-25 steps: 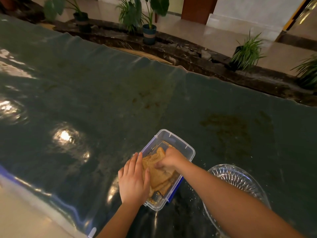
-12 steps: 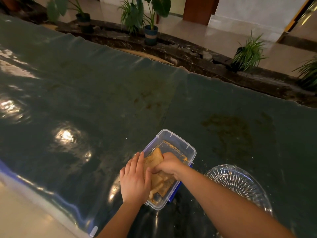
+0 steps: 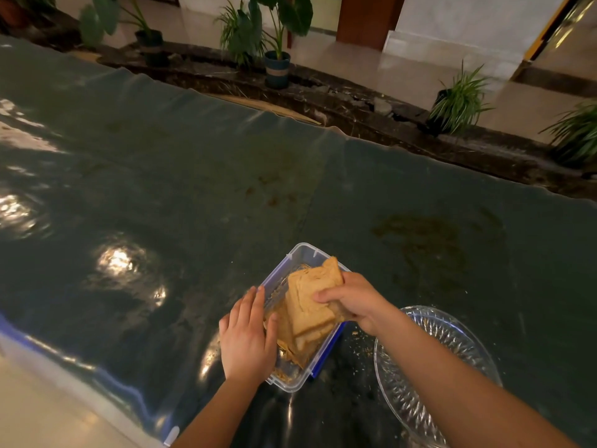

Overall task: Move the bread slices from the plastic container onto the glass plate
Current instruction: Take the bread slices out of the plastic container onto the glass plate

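A clear plastic container (image 3: 302, 253) with blue clips sits on the dark green table near the front edge. My right hand (image 3: 353, 300) is shut on a small stack of toasted bread slices (image 3: 310, 297), raised above the container's rim. More bread slices (image 3: 290, 345) lie lower inside the container. My left hand (image 3: 247, 339) rests flat against the container's left side, thumb over the rim, holding it. The cut-glass plate (image 3: 452, 339) stands just right of the container, partly hidden by my right forearm, with only crumbs visible on it.
Crumbs (image 3: 358, 349) lie on the table between the container and the plate. The glossy green table cover (image 3: 193, 195) spreads far to the left and back. Beyond its far edge are a dark stone ledge and potted plants (image 3: 276, 64).
My right hand has closed on a stack of slices and lifted it up out of the container, shifting a little to the right. My left hand has stayed on the container's side.
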`<state>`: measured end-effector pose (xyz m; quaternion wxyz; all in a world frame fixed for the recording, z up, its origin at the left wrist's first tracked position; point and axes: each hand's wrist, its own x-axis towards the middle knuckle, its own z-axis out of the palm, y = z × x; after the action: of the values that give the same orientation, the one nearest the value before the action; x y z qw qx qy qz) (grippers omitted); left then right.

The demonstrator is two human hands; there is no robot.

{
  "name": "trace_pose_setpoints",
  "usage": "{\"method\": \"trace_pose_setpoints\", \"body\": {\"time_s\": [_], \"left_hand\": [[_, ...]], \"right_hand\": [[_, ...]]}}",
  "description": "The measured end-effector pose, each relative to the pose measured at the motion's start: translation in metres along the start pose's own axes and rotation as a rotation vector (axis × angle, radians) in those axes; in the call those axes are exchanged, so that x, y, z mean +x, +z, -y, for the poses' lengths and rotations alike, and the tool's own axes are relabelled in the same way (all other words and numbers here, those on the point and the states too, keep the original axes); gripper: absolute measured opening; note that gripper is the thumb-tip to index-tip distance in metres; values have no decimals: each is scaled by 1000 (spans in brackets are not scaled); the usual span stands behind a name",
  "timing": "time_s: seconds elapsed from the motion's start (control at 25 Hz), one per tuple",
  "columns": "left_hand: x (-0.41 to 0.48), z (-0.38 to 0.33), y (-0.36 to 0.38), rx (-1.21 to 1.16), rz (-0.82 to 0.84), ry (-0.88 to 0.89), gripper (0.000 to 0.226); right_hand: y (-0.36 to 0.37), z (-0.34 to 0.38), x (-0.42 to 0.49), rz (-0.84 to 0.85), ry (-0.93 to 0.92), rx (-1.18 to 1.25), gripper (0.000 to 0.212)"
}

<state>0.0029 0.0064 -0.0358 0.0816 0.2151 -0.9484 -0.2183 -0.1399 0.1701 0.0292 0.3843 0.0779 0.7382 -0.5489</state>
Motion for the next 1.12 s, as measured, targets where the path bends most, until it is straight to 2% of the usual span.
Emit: {"method": "trace_pose_setpoints", "body": {"time_s": [0.32, 0.6, 0.72, 1.0, 1.12], "left_hand": [[1, 0, 0, 76, 25, 25, 60], [0, 1, 3, 231, 92, 149, 62], [2, 0, 5, 261, 109, 218, 63], [3, 1, 7, 300, 114, 217, 65], [3, 0, 6, 321, 121, 210, 65]], "right_hand": [[-56, 5, -36, 21, -80, 321, 51], [-116, -25, -59, -71, -129, 426, 61], [-144, -49, -65, -115, -108, 482, 65], [-189, -119, -67, -244, -29, 562, 68], [-190, -148, -61, -318, 45, 517, 72]]}}
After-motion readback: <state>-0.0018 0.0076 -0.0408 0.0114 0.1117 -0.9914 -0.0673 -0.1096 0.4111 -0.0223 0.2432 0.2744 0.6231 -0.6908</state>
